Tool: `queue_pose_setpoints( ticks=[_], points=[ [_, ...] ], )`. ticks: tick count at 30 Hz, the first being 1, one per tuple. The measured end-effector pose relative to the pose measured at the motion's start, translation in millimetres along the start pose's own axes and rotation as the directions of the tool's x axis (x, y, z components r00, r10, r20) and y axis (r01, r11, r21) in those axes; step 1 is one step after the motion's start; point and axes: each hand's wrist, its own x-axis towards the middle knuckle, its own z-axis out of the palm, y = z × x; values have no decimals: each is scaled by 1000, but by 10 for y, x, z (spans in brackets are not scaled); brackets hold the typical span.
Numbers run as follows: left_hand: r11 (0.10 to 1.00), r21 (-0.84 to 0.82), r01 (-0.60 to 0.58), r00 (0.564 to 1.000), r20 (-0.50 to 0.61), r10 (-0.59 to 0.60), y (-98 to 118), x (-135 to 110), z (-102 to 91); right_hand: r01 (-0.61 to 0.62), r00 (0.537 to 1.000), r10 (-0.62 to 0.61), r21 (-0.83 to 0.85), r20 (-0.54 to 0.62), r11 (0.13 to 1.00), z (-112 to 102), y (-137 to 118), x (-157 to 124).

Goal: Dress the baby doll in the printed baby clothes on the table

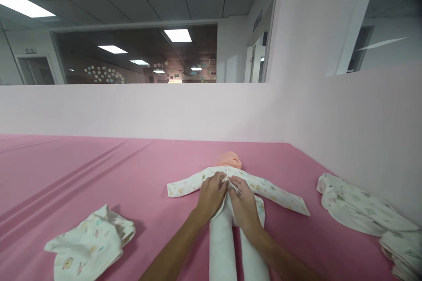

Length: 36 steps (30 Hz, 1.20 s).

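A baby doll [230, 159] lies on its back on the pink sheet [82, 171], head away from me, dressed in a white printed top [273, 196] with both sleeves spread out sideways. Its plain white cloth legs [221, 246] point toward me. My left hand [211, 195] and my right hand [243, 204] rest side by side on the doll's chest. Both have their fingers curled, pinching the front edges of the top where they meet.
A crumpled white printed garment [90, 241] lies on the sheet at the near left. More printed baby clothes [362, 213] are heaped at the right, against the pale pink wall [346, 118]. A low partition runs along the far edge.
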Motion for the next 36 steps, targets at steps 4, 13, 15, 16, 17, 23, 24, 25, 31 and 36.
queue_pose_setpoints(
  ticks=[4,13,15,16,17,23,24,25,31,36],
  points=[
    [999,52,-11,999,-51,13,-9,34,29,84,996,-86,-206,0,975,-78,70,139],
    [995,48,-87,996,-26,89,-72,94,2,56,998,-56,-301,10,952,-168,-43,154],
    [997,23,-79,996,-32,80,-76,87,3,18,1000,-17,-253,7,967,-179,-92,137],
    [998,16,-67,997,-38,68,-78,83,7,4,1000,-3,-225,5,974,-184,-105,134],
    [998,14,-56,997,-46,56,-80,80,11,-4,1000,5,-198,3,980,-188,-111,136],
    [997,29,-77,996,-49,79,-62,72,10,-38,999,33,-123,-41,992,-185,-51,179],
    [996,44,-83,995,-50,85,-57,70,7,-38,998,33,-111,-46,993,-184,-44,184],
    [994,64,-90,994,-49,93,-53,67,7,-36,998,31,-101,-48,994,-184,-40,186],
    [941,291,-174,983,-2,183,-80,56,63,-54,998,53,-25,-37,998,-176,-61,174],
    [845,484,-226,972,50,231,-92,62,101,-138,989,142,90,-34,986,-175,-84,184]
  ],
)
